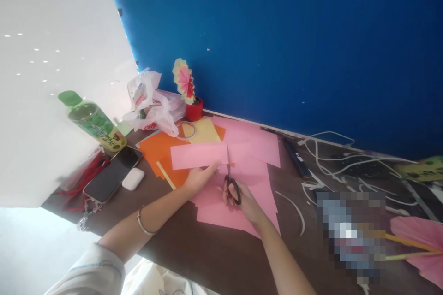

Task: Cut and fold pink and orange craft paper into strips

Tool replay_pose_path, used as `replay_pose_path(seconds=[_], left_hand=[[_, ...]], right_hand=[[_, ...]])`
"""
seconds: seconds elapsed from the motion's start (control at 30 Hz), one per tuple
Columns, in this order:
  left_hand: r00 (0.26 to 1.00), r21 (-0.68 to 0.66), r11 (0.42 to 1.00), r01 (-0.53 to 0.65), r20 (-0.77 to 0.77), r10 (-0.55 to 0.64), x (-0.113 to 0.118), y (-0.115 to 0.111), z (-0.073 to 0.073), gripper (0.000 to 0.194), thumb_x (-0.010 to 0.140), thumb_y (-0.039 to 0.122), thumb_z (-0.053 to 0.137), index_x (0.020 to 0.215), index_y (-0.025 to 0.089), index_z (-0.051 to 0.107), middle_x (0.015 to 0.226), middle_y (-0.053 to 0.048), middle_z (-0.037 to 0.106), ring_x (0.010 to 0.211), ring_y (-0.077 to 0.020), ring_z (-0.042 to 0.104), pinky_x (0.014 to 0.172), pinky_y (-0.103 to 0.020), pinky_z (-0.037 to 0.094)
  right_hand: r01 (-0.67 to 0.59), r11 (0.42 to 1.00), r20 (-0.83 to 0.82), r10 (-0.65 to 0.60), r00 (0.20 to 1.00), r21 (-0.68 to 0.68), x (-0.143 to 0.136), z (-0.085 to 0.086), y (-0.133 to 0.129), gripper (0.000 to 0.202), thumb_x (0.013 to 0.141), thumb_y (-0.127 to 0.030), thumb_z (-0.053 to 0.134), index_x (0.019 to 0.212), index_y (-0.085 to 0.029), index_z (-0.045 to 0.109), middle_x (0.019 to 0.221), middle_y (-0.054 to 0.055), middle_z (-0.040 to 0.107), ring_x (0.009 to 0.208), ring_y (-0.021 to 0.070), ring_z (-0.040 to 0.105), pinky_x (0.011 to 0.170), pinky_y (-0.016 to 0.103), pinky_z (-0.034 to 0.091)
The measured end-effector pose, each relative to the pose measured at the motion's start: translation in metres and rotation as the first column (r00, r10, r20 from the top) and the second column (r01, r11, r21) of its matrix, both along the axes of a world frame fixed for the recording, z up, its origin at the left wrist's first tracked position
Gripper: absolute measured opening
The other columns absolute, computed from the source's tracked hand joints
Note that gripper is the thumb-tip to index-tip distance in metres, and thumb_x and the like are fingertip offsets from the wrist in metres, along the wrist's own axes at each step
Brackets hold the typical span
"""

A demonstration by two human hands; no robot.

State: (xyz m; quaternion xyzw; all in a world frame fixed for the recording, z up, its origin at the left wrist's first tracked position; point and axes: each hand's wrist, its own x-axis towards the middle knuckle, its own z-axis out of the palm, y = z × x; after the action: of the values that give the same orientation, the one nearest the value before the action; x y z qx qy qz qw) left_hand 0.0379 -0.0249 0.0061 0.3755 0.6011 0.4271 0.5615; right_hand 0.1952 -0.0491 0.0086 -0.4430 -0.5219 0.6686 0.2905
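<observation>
My left hand (203, 178) pinches the lower edge of a pink paper strip (194, 155), which reaches out to the left above the other sheets. Dark-handled scissors (232, 186) are in my right hand (244, 200), with fingers through the loops. Their blades point away from me and cross the pink paper just right of my left thumb. Beneath both hands lie larger pink sheets (238, 214). Orange paper (152, 150) and a yellow sheet (204, 131) show behind and to the left of the strip.
At left are a green-capped bottle (97, 122), a phone (112, 174) and a white earbud case (133, 179). A plastic bag (152, 101) and a paper flower (185, 82) in a red pot (194, 109) stand near the blue wall. White cables (332, 173) tangle at right.
</observation>
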Motion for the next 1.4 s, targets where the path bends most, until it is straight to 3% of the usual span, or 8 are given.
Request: replay_pose_path(seconds=[0.37,0.67,1.2,1.4], left_hand=[[0.999,-0.039,0.999,0.021,-0.044,-0.022,-0.0010,-0.0023,0.0031,0.043,0.064,0.060,0.060,0.056,0.017,0.062,0.072,-0.006,0.067,0.076,-0.0191,0.061,0.078,-0.028,0.043],[0.998,-0.002,0.999,0.035,-0.058,-0.035,-0.0018,-0.0022,0.0017,0.042,0.067,0.059,0.058,0.054,0.018,0.061,0.072,-0.005,0.067,0.075,-0.0190,0.061,0.078,-0.029,0.043],[0.995,-0.029,0.998,0.053,-0.083,-0.056,-0.0060,-0.0029,0.0031,0.041,0.065,0.059,0.059,0.058,0.019,0.063,0.078,-0.007,0.068,0.081,-0.0216,0.061,0.080,-0.028,0.042],[0.993,-0.064,0.996,0.065,-0.099,-0.071,-0.0066,-0.0036,0.0037,0.044,0.065,0.062,0.057,0.061,0.019,0.064,0.081,-0.007,0.069,0.082,-0.0224,0.060,0.082,-0.029,0.041]], right_hand=[[-0.002,1.000,-0.020,0.002,1.000,0.010,0.0020,-0.0051,0.0013,0.048,0.075,-0.067,0.048,0.070,-0.020,0.040,0.054,-0.003,0.051,0.042,0.0072,0.039,0.041,0.022,0.028],[0.026,0.999,0.014,-0.025,1.000,-0.022,0.0002,0.0022,-0.0014,0.047,0.072,-0.066,0.052,0.070,-0.020,0.041,0.052,-0.004,0.050,0.044,0.0076,0.039,0.043,0.023,0.030],[0.006,1.000,0.009,-0.006,1.000,-0.006,0.0015,-0.0027,-0.0001,0.046,0.073,-0.065,0.052,0.073,-0.020,0.042,0.054,-0.002,0.054,0.043,0.0078,0.041,0.041,0.023,0.027],[0.020,0.999,0.055,-0.019,0.998,-0.028,-0.0008,0.0027,-0.0013,0.047,0.074,-0.065,0.050,0.072,-0.020,0.042,0.053,-0.002,0.054,0.042,0.0079,0.041,0.040,0.022,0.026]])
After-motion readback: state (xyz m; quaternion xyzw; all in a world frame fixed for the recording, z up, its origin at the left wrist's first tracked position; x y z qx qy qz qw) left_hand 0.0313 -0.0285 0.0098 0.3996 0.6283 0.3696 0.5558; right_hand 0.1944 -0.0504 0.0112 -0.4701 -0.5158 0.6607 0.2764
